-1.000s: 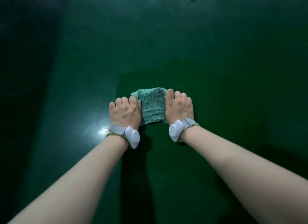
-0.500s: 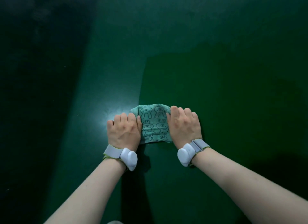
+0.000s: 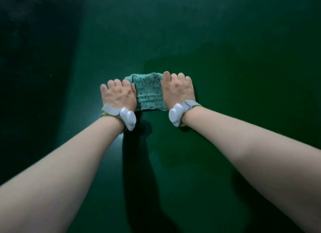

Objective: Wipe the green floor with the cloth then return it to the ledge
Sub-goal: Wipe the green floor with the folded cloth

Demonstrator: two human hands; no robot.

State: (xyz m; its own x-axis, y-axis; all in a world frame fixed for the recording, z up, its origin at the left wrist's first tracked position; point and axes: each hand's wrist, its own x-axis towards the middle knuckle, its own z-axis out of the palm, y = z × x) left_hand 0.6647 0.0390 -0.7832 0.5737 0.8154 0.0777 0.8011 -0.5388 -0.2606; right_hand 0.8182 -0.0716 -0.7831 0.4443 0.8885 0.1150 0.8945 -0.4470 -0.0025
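Both hands press flat on a cloth (image 3: 150,92) that lies on the green floor (image 3: 225,41), a little above the middle of the head view. The cloth is pale teal, folded into a small pad, and printed with dark outline rabbits and the word "skip" near its closer edge.

The left hand (image 3: 119,95) lies palm down on the cloth's left part, fingers spread and pointing away from the person, so that only a narrow strip of fabric shows past its thumb side. The right hand (image 3: 178,88) lies palm down on the cloth's right part, fingers stretched forward and close together. Neither hand closes a grip on the fabric: both are open and flat, holding the cloth down with the palms. The middle of the cloth shows between the two hands.

Each wrist wears a grey band with a white rounded device, the left band (image 3: 119,114) and the right band (image 3: 182,110), both with the device turned inward. The bare forearms reach in from the lower corners.

The floor is glossy and dark, with a faint bright reflection just below the left wrist. Its left side falls into deep shadow, and arm shadows lie between the forearms.
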